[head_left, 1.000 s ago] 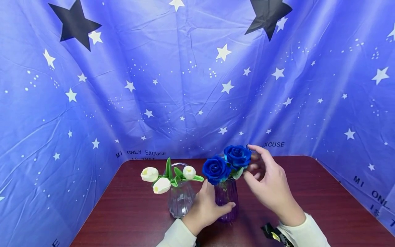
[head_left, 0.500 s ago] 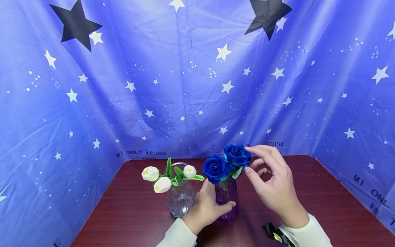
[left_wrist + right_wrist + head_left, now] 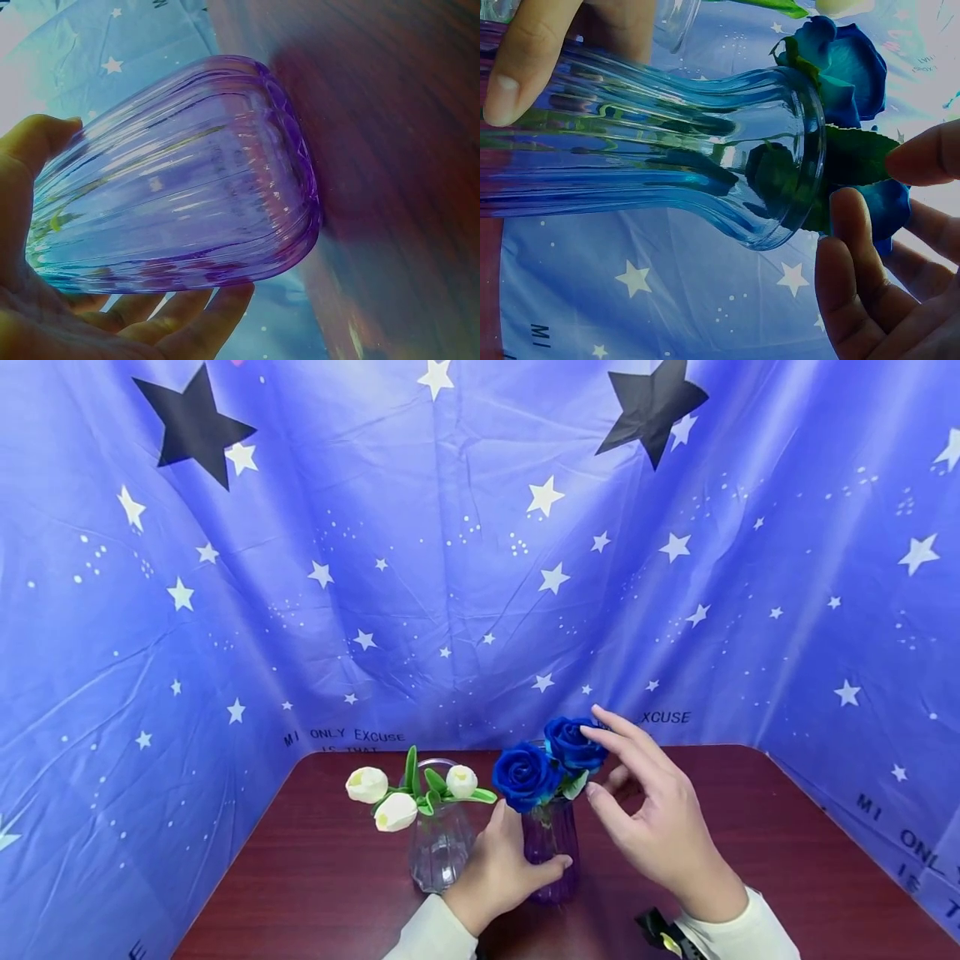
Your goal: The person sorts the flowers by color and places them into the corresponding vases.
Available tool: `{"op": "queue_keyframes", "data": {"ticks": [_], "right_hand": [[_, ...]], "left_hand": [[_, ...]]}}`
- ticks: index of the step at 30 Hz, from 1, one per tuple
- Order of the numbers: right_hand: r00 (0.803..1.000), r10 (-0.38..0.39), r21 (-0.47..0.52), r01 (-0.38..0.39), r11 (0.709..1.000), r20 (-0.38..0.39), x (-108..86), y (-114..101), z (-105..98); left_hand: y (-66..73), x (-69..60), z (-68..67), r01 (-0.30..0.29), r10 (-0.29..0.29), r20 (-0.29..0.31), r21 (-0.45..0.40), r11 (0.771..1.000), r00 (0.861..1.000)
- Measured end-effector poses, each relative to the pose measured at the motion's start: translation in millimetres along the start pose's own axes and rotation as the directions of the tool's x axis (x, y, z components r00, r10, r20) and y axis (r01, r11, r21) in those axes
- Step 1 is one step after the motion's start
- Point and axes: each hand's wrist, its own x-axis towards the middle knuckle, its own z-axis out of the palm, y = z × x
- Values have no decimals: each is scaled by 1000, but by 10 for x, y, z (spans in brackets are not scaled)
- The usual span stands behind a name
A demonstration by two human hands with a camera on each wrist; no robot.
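My left hand holds a ribbed purple glass vase round its body, with the thumb on one side and the fingers on the other. Two blue roses stand in the vase, their blooms above its rim and stems visible through the glass. My right hand is at the right-hand rose, its fingers spread and lightly bent. In the right wrist view the thumb tip meets a green leaf just beyond the rim, and other fingers lie beside the blue petals.
Left of the purple vase stands a clear glass vase with white tulips leaning out over its rim. Both vases are on a dark red-brown table. Blue star-printed cloth hangs round the back and sides.
My right hand's fingers have shifted left and spread further over the right-hand rose. The left hand stays on the purple vase. The whole view has tilted slightly.
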Motion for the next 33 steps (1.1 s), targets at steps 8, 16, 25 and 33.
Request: {"op": "queue_keyframes", "data": {"ticks": [8, 16, 25, 33], "right_hand": [[998, 45, -51, -44, 998, 32, -18, 19, 21], [998, 35, -55, -32, 998, 55, -32, 36, 27], [997, 38, -54, -34, 998, 67, -36, 33, 31], [998, 39, -66, -35, 997, 58, -36, 37, 26]], "left_hand": [[-5, 7, -4, -21, 21, 2, -4, 1000, 1000], [-12, -2, -4, -20, 20, 0, 4, 1000, 1000], [-13, -4, 0, -12, 12, 0, 12, 1000, 1000], [-20, 0, 5, -31, 31, -12, 8, 999, 999]]}}
